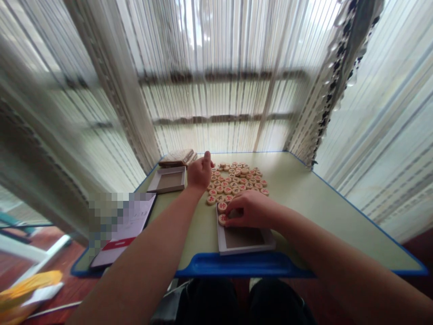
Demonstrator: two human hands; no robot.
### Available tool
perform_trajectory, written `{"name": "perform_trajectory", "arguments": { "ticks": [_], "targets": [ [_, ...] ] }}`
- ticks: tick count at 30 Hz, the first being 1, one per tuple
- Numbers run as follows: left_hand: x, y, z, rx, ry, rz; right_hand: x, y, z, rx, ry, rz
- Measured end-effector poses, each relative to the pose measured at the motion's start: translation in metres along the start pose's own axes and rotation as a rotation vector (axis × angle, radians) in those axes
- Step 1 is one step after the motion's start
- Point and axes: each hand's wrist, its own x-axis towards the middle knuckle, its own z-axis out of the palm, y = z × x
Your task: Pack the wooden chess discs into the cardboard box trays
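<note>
Many round wooden Chinese chess pieces [235, 190] with red or dark characters lie in a loose cluster on the table, a few stacked on others. My left hand [200, 171] is at the cluster's left edge, thumb up and fingers curled; what they hold, if anything, is hidden. My right hand [252, 210] reaches over a shallow white box [246, 249] near the front edge. Its thumb and fingertips touch a red-lettered Chinese chess piece [223, 219] in the box's left side. Another red-lettered piece [222, 206] sits just behind that one, by the fingers.
A second shallow box [168, 179] stands at the left, with a folded bundle [176, 157] behind it. A clipboard-like board with paper [135, 216] lies along the left edge. The pale table [314, 207] has a blue rim and front tray [243, 265]. Curtains hang behind.
</note>
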Motion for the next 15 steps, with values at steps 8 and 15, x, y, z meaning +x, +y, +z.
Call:
{"name": "perform_trajectory", "arguments": {
  "ticks": [8, 15],
  "targets": [
    [-0.0014, 0.0011, -0.001, 0.046, -0.053, 0.077, -0.0014, 0.0, -0.0028, -0.038, 0.026, 0.005],
    [-0.0013, 0.0042, -0.0012, 0.077, -0.043, 0.121, -0.0008, 0.0026, -0.0025, -0.023, 0.029, -0.016]
  ]
}}
